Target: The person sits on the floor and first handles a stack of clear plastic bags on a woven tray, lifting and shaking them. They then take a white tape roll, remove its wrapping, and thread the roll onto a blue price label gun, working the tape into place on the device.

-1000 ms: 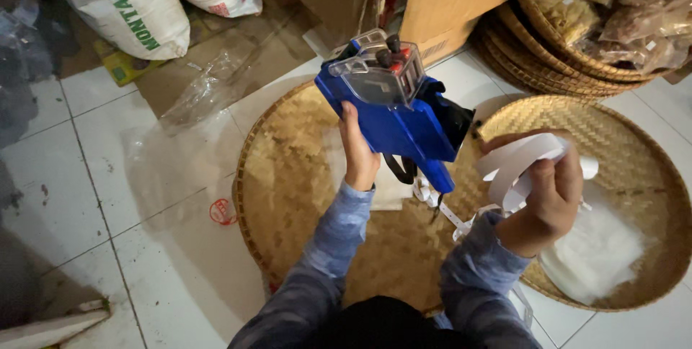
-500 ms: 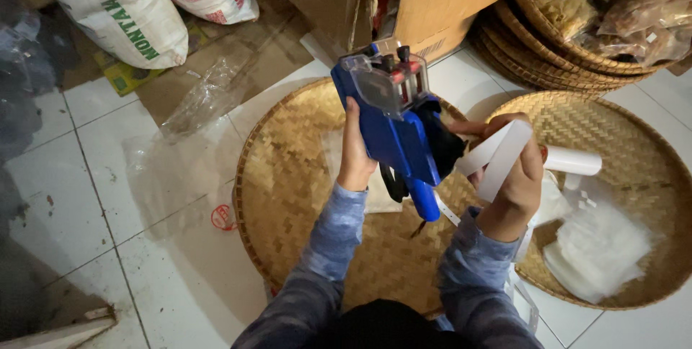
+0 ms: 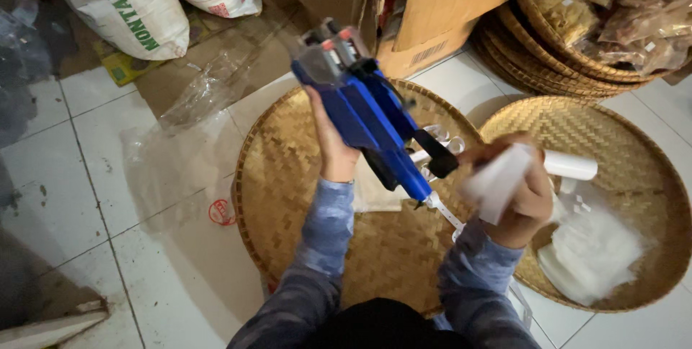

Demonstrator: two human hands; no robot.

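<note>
Label-loading step: left hand (image 3: 333,149) gripping blue label gun (image 3: 367,115) upright; right hand (image 3: 515,194) closed on white label strip (image 3: 497,180). Next, prob.: feeding strip w/ steady tension.

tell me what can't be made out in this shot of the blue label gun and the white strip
Head view, the only one:
- White paper strip in the right hand: motion-blurred, its edges and surface unreadable.
- Left hand: its fingers are hidden behind the blue label gun.
- Round woven tray: its near rim is covered by the sleeves.
- Cardboard box and stacked baskets: cut off by the top edge.
</note>
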